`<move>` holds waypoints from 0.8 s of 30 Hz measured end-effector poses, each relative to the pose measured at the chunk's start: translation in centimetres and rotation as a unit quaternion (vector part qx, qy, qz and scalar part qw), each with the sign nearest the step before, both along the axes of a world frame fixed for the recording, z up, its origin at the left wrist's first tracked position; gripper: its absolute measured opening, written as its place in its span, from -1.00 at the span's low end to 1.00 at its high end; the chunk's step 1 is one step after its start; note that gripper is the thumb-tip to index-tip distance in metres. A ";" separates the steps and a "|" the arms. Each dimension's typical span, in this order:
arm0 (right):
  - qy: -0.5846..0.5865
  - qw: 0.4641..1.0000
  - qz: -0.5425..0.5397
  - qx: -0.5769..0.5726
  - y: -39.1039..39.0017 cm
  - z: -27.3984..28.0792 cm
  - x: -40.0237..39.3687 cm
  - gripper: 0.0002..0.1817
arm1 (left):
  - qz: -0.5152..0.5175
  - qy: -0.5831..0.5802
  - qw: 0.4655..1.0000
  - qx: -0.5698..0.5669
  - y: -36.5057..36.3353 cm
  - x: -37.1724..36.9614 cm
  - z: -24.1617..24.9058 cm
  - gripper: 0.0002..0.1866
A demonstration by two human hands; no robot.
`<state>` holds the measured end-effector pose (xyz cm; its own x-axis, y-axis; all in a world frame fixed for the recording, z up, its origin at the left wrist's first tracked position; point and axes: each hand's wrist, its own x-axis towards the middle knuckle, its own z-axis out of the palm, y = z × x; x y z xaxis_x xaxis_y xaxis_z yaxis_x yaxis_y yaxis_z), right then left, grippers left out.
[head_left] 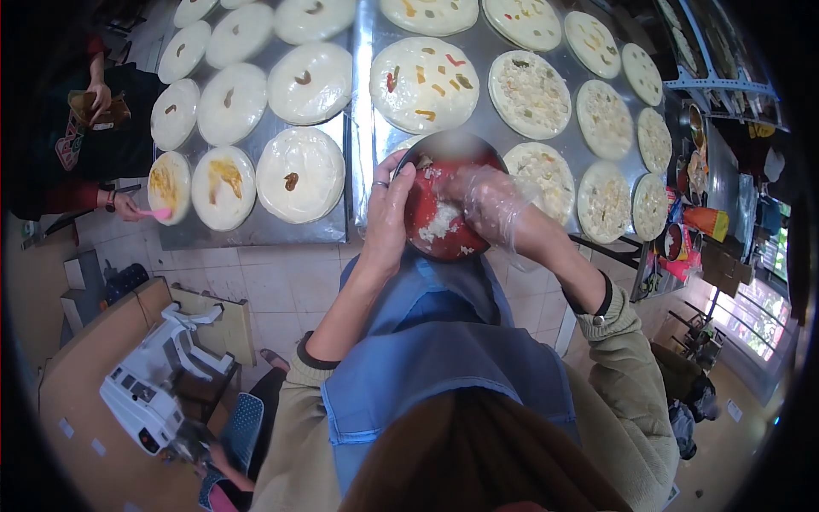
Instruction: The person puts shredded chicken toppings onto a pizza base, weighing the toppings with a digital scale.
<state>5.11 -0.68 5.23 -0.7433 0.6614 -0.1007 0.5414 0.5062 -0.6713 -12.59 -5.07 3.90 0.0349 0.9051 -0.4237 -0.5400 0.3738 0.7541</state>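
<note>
My left hand (388,205) is closed on the rim of a red bowl (422,209) with a dark outside, held at the near edge of the metal table. White crumbly bits, perhaps grated cheese (441,222), lie in the bowl. My right hand (495,205), in a clear plastic glove, reaches into the bowl; its fingers are smeared by motion. Just beyond the bowl, a dough round (425,84) bears red, green and orange strips. To the right, dough rounds (529,94) carry white crumbles over coloured pieces.
Plain dough rounds (300,175), several with a brown dab, fill the left table (256,237). At far left, another person's hand (128,207) spreads orange sauce with a pink spatula (158,213). A white machine (141,401) stands lower left. Packets (706,222) and a shelf rack (725,84) are right.
</note>
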 end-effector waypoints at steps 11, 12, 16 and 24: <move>0.100 0.990 -0.005 0.104 -0.2 -1.0 1.1 -0.76 | -0.007 -0.020 1.000 -0.008 -0.4 0.2 0.2 -0.52; 0.064 0.993 -0.012 0.094 -0.4 -0.7 1.0 -0.76 | -0.009 -0.005 1.000 -0.005 -0.5 0.3 0.3 -0.52; 0.003 0.997 -0.030 0.069 -1.7 0.3 0.5 -0.65 | 0.007 0.035 0.999 0.027 -0.7 1.2 -0.6 -0.53; -0.016 0.999 -0.048 0.002 -4.1 -0.3 1.1 -0.66 | 0.015 0.029 0.999 0.033 -1.1 1.3 -0.9 -0.54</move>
